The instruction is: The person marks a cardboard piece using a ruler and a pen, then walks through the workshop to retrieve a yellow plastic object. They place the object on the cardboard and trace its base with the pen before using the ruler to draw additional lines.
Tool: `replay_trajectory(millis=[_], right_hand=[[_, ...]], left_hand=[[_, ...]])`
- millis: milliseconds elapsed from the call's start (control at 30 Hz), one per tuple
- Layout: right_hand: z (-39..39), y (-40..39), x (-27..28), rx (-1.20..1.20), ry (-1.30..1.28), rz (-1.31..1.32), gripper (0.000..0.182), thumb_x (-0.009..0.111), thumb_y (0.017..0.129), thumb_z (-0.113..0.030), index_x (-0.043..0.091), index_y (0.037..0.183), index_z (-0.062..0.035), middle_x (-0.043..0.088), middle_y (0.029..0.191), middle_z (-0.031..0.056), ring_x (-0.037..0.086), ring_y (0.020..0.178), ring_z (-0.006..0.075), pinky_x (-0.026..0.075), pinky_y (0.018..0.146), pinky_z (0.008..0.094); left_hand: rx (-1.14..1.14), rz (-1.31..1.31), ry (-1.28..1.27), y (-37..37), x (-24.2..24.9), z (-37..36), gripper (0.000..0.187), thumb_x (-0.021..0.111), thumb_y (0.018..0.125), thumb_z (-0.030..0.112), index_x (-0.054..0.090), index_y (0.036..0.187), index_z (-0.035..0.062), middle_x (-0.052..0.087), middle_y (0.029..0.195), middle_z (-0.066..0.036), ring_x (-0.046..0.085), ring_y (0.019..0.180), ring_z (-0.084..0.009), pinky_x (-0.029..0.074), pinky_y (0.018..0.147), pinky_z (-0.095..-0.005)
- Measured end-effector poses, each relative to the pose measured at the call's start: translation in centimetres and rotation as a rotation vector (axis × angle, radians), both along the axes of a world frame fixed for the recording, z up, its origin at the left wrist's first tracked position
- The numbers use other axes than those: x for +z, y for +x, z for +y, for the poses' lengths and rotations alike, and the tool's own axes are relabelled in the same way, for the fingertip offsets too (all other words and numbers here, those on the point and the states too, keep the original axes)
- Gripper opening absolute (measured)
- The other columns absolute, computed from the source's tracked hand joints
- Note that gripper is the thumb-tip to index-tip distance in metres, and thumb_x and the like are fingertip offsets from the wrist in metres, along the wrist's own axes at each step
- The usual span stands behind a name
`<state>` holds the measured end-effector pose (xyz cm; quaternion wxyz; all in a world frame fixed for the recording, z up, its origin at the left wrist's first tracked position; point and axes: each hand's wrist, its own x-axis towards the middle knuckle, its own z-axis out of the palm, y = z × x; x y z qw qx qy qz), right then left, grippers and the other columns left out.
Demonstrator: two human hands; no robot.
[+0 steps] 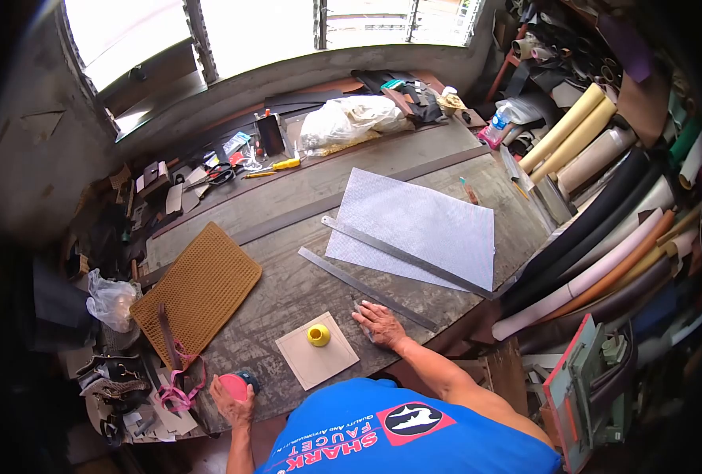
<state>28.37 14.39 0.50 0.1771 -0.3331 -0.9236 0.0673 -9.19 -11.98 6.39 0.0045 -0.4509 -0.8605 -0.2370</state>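
At the front left of the worktable, my left hand [231,401] is closed round a round pink lid [233,387]. Right against it is a dark teal round container [248,381]. My right hand [380,324] rests low on the table with its fingers curled over something greyish, mostly hidden under the palm. Between my hands lies a square beige board [296,363] with a line along its border. A small yellow open-topped pot [318,336] stands upright on it. Just beyond my right hand is a flat metal ruler [367,287].
A white textured sheet [422,213] lies at the right under a second long ruler [406,255]. A brown woven-pattern panel [201,292] is at the left, near a pink ribbon [183,391]. Tools and a plastic bag [347,122] line the back; material rolls [572,134] crowd the right.
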Motion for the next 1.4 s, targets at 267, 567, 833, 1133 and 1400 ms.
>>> replay_trajectory(millis=[267, 567, 833, 1133, 1400], right_hand=[[0.0, 0.1, 0.0, 0.005, -0.034, 0.025, 0.050, 0.065, 0.086, -0.018, 0.055, 0.135, -0.0167, 0.053, 0.137, 0.0070, 0.044, 0.134, 0.0256, 0.036, 0.107, 0.0410], [0.3, -0.2, 0.3, 0.013, -0.009, 0.047, 0.046, 0.066, 0.082, -0.014, 0.060, 0.128, -0.0132, 0.059, 0.128, 0.0099, 0.050, 0.128, 0.0275, 0.038, 0.105, 0.0418], [0.4, -0.5, 0.2, 0.005, 0.002, 0.023, 0.042, 0.064, 0.086, -0.013, 0.059, 0.128, -0.0125, 0.058, 0.130, 0.0094, 0.049, 0.129, 0.0267, 0.038, 0.106, 0.0409], [0.4, -0.4, 0.2, 0.010, -0.024, 0.035, 0.043, 0.064, 0.086, -0.012, 0.058, 0.129, -0.0129, 0.057, 0.132, 0.0093, 0.047, 0.131, 0.0266, 0.037, 0.106, 0.0412], [0.1, -0.4, 0.2, 0.016, -0.066, 0.085, 0.046, 0.066, 0.087, -0.014, 0.055, 0.132, -0.0104, 0.056, 0.132, 0.0119, 0.047, 0.130, 0.0307, 0.038, 0.104, 0.0439]], left_hand=[[-0.021, -0.165, -0.002, -0.7, 0.2, -0.4, 0.102, 0.086, 0.062, 0.033, 0.034, 0.143, -0.0002, 0.041, 0.135, -0.023, 0.042, 0.126, -0.0411, 0.037, 0.108, -0.0455], [-0.088, -0.133, -0.076, -1.1, 1.4, 0.1, 0.101, 0.088, 0.062, 0.030, 0.035, 0.143, -0.0002, 0.044, 0.134, -0.023, 0.043, 0.126, -0.0393, 0.037, 0.108, -0.0440], [-0.071, -0.111, -0.051, -0.9, 1.4, 0.4, 0.102, 0.089, 0.061, 0.032, 0.036, 0.141, -0.0007, 0.045, 0.132, -0.021, 0.045, 0.125, -0.0379, 0.038, 0.107, -0.0441], [-0.036, -0.145, -0.065, -0.8, 1.8, 0.5, 0.103, 0.089, 0.060, 0.034, 0.036, 0.141, -0.0008, 0.046, 0.131, -0.021, 0.045, 0.123, -0.0377, 0.039, 0.106, -0.0442], [0.000, -0.092, -0.013, -0.2, 1.4, 0.6, 0.102, 0.088, 0.059, 0.038, 0.038, 0.138, -0.0004, 0.047, 0.127, -0.020, 0.047, 0.120, -0.0373, 0.041, 0.104, -0.0450]])
